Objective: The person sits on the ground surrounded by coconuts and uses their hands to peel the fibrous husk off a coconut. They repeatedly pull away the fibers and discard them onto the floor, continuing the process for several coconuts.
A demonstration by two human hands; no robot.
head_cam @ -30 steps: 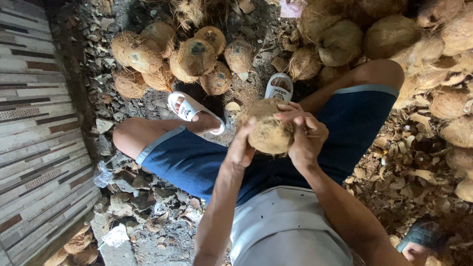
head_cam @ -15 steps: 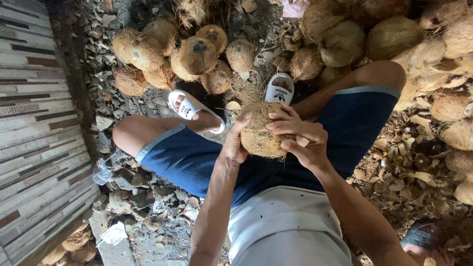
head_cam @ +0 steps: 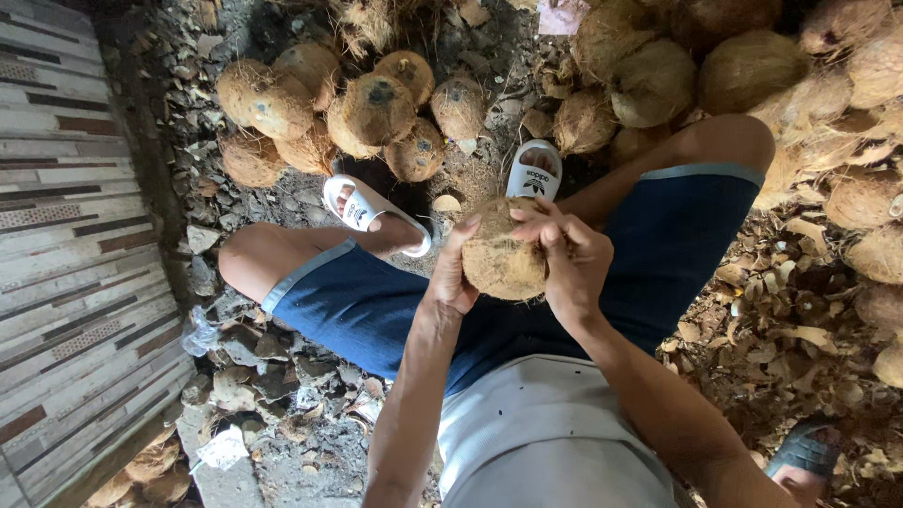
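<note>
Fingers [head_cam: 541,226] curled tight over a husked coconut [head_cam: 503,263] — left hand [head_cam: 456,277] cupping its side, right hand [head_cam: 574,268] wrapped across the top, held above the lap between 2 knees. Beyond, 2 white sandals [head_cam: 534,169] — then piled coconuts [head_cam: 376,108].

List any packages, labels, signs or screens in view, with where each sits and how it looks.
Printed mark on the white slide sandal: small dark lettering across its strap, just beyond the husked coconut that the left hand and right hand hold.
Pink scrap: top edge, among the coconuts, possibly a wrapper.
No signs or screens.
</note>
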